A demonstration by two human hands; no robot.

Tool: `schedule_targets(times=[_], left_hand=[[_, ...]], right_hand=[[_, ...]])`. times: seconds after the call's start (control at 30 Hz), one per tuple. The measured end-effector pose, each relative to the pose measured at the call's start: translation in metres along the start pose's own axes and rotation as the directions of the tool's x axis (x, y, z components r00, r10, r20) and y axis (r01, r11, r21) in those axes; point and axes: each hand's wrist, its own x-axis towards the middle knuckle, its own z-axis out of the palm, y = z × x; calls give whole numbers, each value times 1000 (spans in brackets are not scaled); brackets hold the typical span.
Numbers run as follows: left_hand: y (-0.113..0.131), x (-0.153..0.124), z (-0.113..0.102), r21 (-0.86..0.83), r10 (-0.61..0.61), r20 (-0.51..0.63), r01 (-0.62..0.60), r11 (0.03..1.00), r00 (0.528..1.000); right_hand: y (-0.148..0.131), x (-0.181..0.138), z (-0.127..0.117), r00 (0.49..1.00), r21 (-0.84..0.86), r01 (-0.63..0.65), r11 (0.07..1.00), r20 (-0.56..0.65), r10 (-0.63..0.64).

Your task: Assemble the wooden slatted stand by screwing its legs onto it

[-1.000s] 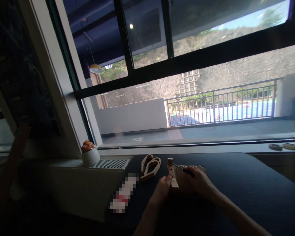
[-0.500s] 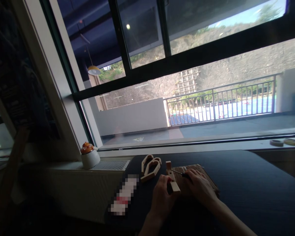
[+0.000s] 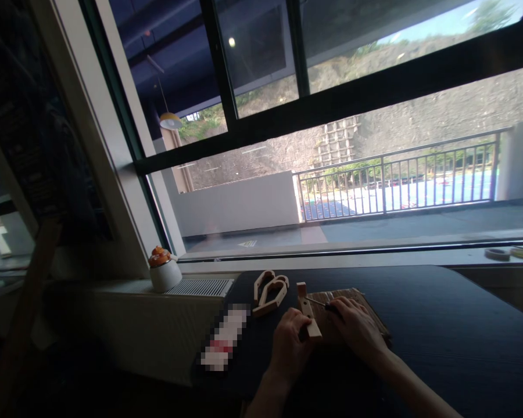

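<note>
My left hand [image 3: 290, 342] is closed around the lower part of a pale wooden piece [image 3: 305, 307] with dark holes along its face. My right hand [image 3: 359, 325] grips the dark handle of a screwdriver-like tool [image 3: 317, 302]. Its thin metal shaft points left, and the tip is at the wooden piece near its upper end; whether it sits in a hole I cannot tell. Beneath both hands lies a brown cardboard-like pad [image 3: 325, 296]. Further left are wooden frame-shaped pieces [image 3: 272, 295] with rounded outlines.
The dark table [image 3: 444, 331] stands against a window sill. A pixelated pale strip [image 3: 226, 339] lies at its left edge. On the radiator cover is a white jar [image 3: 165, 276] with an orange top. Two tape-like rings [image 3: 497, 254] rest on the sill at right.
The view has shifted slightly, moving the scene a little to the right. Both hands keep their grips, with the tool's tip still at the wooden piece.
</note>
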Motion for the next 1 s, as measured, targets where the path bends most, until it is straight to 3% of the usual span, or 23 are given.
schedule_targets(times=[0.13,0.2,0.3,0.37,0.43,0.6,0.8,0.9,1.0], left_hand=[[-11,-4,-4,-172,-71,20,73,982,997],[-21,-5,-5,-301,-167,30,168,939,986],[-38,2,-2,-391,-419,-37,372,842,907],[-44,13,2,-429,-523,-62,451,783,850],[-46,26,8,-513,-587,30,517,686,809],[-45,56,23,-542,-619,153,589,599,770],[-50,66,26,-531,-633,315,684,500,707],[-53,66,24,-533,-619,335,685,497,710],[-58,69,21,-508,-626,332,693,512,706]], right_hand=[[-1,0,-1,1000,-5,8,1000,-10,-8],[-1,-1,0,1000,-10,10,1000,-21,-10],[1,-2,3,998,-9,27,1000,-54,-28],[1,-4,4,996,-3,43,999,-76,-43],[2,-5,4,995,14,47,999,-85,-46],[6,-7,7,994,45,60,997,-93,-56],[12,-12,17,981,52,84,995,-182,-73],[11,-12,15,978,68,101,993,-192,-86],[15,-9,4,990,101,92,991,-117,-80]])
